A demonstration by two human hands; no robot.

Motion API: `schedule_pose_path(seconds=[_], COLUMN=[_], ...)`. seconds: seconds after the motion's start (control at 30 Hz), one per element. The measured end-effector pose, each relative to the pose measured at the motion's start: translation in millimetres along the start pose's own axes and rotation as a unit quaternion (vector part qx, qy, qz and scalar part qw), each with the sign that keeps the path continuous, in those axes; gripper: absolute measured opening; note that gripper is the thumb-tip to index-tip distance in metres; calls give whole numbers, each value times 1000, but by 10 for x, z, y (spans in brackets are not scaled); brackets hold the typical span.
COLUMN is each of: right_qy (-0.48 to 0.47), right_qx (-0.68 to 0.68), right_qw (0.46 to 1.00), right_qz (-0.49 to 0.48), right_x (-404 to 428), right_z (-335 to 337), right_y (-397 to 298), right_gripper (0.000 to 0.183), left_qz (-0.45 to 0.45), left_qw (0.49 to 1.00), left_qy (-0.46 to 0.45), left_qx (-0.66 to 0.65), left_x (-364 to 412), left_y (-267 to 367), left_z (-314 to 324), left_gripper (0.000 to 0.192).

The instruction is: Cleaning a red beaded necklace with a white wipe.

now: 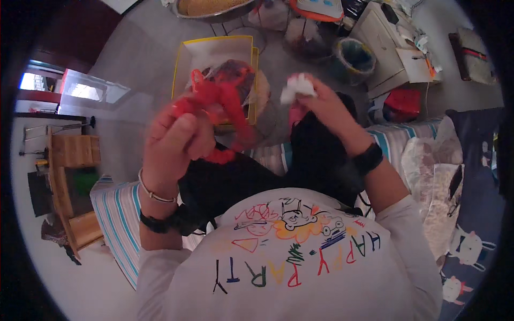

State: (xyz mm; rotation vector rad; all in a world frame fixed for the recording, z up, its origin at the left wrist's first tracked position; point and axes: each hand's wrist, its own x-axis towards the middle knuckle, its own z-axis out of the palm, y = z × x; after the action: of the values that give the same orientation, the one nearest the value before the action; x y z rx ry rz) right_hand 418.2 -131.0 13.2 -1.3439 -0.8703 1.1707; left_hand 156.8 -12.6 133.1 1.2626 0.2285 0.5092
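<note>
My left hand [180, 136] is raised over my lap, its fingers closed on a bright red item [219, 96] that looks soft and hangs in a loose, blurred shape. What exactly it is I cannot tell. Below and beyond it stands a white box with yellow edges [215, 48], holding a clear plastic bag of dark red contents [237, 76]. Farther right, my right hand [325, 102] pinches a crumpled white wad [299, 88], perhaps tissue or fluff. The two hands are apart.
A lined waste bin [355, 60] stands ahead on the right, beside a white cabinet [387, 48]. Tied plastic bags [303, 38] sit on the floor near a large round pan [215, 10]. Striped cloth [120, 224] covers the seat under me. A wooden shelf [76, 150] is at left.
</note>
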Motion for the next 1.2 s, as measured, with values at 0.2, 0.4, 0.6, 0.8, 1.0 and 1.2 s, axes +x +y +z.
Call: schedule_pose_path(seconds=[0.2, 0.4, 0.6, 0.8, 1.0, 1.2], right_qy=[-126, -149, -254, -243, -206, -277], right_qx=[32, 103, 100, 244, 309, 168], right_qw=[962, 969, 962, 936, 928, 945], right_qz=[-240, -168, -22, 72, 5, 43], right_x=[205, -28, -249, -384, -198, -179], right_z=[554, 876, 633, 589, 190, 284], right_y=[-649, -609, -387, -204, -531, -1095], right_gripper=[38, 34, 31, 30, 31, 34], left_qz=[-81, -57, -11, 7, -64, -238], left_qw=[989, 997, 979, 986, 997, 936], left_qy=[43, -2, 50, 37, -44, -220], left_qx=[113, -57, -195, -165, 26, -133], left_x=[107, 91, 11, 80, -101, 82], left_y=[-56, -75, -111, -194, -293, -567], left_z=[219, 237, -56, -24, -301, 44], left_gripper=[28, 43, 47, 44, 63, 62])
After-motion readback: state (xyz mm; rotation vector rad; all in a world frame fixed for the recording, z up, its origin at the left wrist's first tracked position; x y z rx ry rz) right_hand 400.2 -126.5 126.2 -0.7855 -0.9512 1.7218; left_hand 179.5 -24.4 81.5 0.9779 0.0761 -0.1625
